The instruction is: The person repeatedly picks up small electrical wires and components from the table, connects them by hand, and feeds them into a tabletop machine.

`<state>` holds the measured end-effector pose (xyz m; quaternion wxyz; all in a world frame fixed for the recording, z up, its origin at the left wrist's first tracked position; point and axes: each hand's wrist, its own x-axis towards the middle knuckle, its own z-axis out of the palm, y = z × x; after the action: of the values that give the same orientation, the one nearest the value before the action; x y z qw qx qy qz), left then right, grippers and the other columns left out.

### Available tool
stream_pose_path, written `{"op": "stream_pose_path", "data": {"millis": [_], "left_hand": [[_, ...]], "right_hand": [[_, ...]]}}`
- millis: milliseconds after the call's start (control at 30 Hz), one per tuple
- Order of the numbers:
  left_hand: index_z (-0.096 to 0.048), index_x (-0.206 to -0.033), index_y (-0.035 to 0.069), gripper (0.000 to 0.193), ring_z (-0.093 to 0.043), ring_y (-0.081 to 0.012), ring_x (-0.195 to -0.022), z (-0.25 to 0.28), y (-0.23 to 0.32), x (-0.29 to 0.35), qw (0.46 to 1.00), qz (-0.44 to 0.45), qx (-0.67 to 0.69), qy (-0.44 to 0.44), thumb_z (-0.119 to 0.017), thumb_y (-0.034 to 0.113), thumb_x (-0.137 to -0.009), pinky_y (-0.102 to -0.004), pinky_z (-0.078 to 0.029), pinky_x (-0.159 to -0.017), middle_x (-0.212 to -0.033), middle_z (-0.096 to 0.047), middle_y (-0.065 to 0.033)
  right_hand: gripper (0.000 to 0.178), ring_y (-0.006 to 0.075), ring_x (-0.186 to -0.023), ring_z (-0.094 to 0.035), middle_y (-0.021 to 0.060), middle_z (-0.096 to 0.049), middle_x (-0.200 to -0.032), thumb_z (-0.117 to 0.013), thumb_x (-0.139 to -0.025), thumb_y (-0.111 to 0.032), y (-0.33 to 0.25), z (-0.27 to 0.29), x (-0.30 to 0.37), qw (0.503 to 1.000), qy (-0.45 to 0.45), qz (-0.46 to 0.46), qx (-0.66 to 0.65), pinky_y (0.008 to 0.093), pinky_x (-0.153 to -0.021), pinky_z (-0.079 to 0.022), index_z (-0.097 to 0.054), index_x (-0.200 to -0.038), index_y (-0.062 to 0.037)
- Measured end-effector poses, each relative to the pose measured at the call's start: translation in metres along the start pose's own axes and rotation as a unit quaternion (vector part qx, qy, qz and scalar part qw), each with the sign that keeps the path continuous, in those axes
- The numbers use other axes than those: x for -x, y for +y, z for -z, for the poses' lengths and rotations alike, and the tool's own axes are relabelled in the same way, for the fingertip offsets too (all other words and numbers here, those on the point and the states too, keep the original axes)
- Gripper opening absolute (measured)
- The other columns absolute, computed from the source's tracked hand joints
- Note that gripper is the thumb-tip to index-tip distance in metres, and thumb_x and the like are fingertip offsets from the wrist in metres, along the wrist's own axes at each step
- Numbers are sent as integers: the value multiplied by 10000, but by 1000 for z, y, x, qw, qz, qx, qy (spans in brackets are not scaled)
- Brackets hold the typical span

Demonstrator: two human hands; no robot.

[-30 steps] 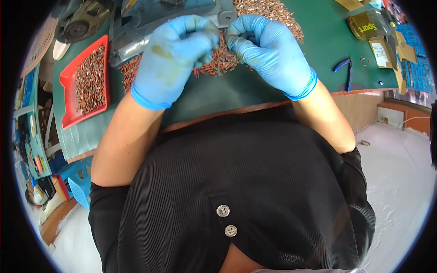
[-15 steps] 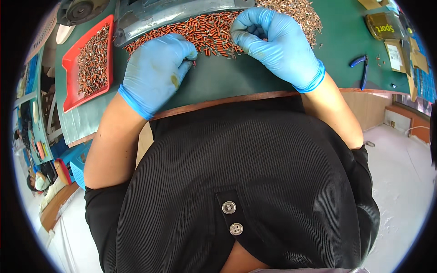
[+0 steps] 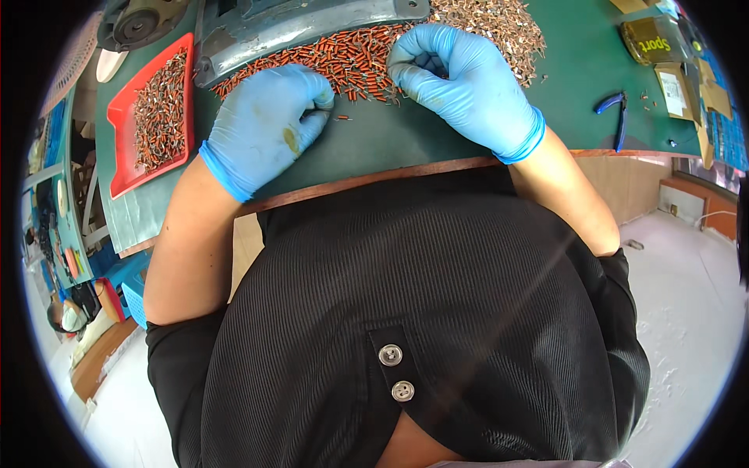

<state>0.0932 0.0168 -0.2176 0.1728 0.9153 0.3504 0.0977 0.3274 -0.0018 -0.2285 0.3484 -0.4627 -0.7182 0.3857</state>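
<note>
My left hand (image 3: 269, 125), in a blue glove, is closed with its fingers curled, at the near left side of a heap of small orange parts with wire ends (image 3: 355, 66). A single orange part (image 3: 343, 118) lies on the green table top just off its fingertips. My right hand (image 3: 468, 90), also in a blue glove, is pinched, its thumb and forefinger together at the heap's right edge. Whatever either hand holds is hidden by the fingers. Beyond my right hand spreads a heap of small copper-coloured pieces (image 3: 507, 35).
A red scoop-shaped tray (image 3: 122, 129) of similar small parts sits at the left. Behind the orange heap lies a grey metal piece (image 3: 312, 27). Blue-handled pliers (image 3: 621, 121) lie at the right, near opened cardboard boxes (image 3: 677, 93). The table's wooden edge (image 3: 374, 173) runs before me.
An orange part by my left fingertips now lies separately on the table. The whole view has shifted slightly; my right hand stays pinched at the heap's edge.
</note>
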Motion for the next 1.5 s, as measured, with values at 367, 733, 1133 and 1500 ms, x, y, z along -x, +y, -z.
{"op": "stream_pose_path", "data": {"millis": [367,733,1133,1500], "left_hand": [[-583,-810,50,110,-597,-315,-777,-9,19,-3,999,1,-30,12,-633,94,-723,-411,-482,-685,-790,-592,-110],[-609,-839,26,129,-625,-219,-628,19,38,-21,953,119,142,239,-660,65,-727,-316,-503,-606,-715,-628,-103],[-607,-938,-10,119,-585,-102,-640,65,23,-41,717,186,586,328,-645,61,-850,-208,-466,-606,-757,-626,-51],[-664,-858,-9,126,-545,-86,-576,109,-57,-103,784,119,239,561,-695,91,-789,-215,-445,-564,-717,-644,-50]], "right_hand": [[63,43,-665,-514,-8,-583,-744,-604,-854,-48,4,-9,2,999,1,-7,-36,192,-624,-450,-613,-904,-11],[83,89,-735,-603,44,-612,-773,-591,-855,-8,-25,-19,-21,982,108,-42,-147,211,-668,-495,-573,-928,27],[47,62,-679,-552,30,-590,-753,-565,-883,-10,-83,-11,-88,962,166,9,-217,194,-614,-462,-550,-913,22],[110,96,-621,-590,70,-630,-698,-608,-833,-57,-89,-3,-196,963,212,39,-160,217,-579,-469,-612,-865,48]]}}
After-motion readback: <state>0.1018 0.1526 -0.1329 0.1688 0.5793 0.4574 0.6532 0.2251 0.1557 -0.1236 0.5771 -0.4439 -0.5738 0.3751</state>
